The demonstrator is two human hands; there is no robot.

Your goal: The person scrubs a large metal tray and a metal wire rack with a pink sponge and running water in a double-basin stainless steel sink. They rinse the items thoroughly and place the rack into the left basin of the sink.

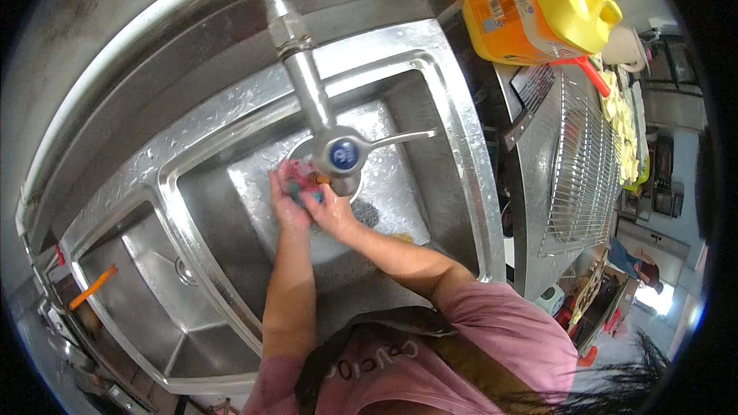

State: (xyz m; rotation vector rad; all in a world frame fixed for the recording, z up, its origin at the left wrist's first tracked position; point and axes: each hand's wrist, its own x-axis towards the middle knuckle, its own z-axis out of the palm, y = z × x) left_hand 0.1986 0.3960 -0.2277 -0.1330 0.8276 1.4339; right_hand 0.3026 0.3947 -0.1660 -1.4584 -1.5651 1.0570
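Observation:
My left hand [288, 207] and my right hand [335, 211] are together over the large steel sink basin [415, 196]. Between them they hold a wet pink and teal bundle [300, 174], too blurred to name more exactly. A small orange-brown piece [320, 177] shows at its edge by my right fingers. Just beyond my hands is the head of a steel tap [308, 86], and its lever [403, 137] points right. On the basin floor, right of my right wrist, lies a dark grey scouring pad [365, 214]. A yellowish scrap [403, 237] lies partly behind my right forearm.
A second basin [213, 351] adjoins on the left, with an orange tap handle [92, 287] beside it. At right, a steel counter [522, 207] bears a wire rack [576, 184], a slotted spatula [533, 89] and a yellow-orange jug [519, 17]. A person [640, 268] is far right.

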